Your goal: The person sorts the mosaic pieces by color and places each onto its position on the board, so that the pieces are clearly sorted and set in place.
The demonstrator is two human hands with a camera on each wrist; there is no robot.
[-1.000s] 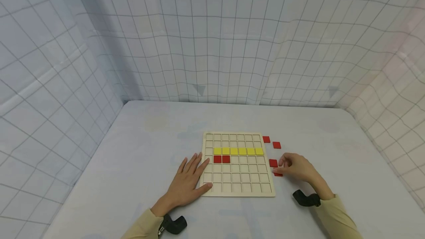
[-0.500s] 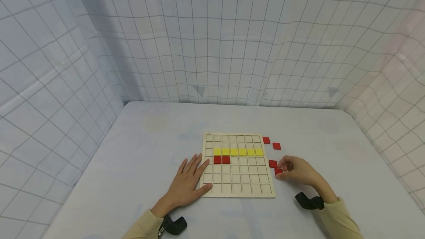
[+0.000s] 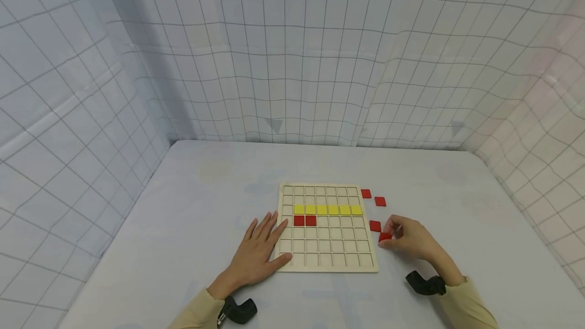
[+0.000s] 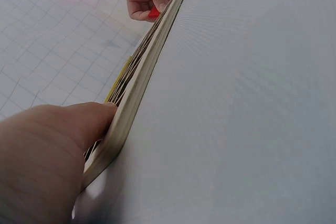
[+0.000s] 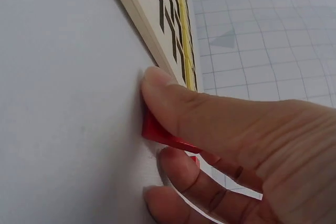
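A pale board with a grid of square recesses lies on the white table. Along one row sit several yellow tiles, and just below them are two red tiles. My left hand rests with spread fingers on the board's left edge. Beside the board's right edge, my right hand pinches a red square tile between thumb and fingers. That tile looks tilted, and the thumb covers part of it in the right wrist view.
Close to the pinched tile lies another red tile. Two more, an upper red tile and a red tile farther right, lie off the board's upper right corner. Grid-patterned cloth hangs behind the table.
My right hand has drawn slightly right and toward me, and the red tile at its fingertips has shifted with it and tipped up. The left hand has stayed in place.
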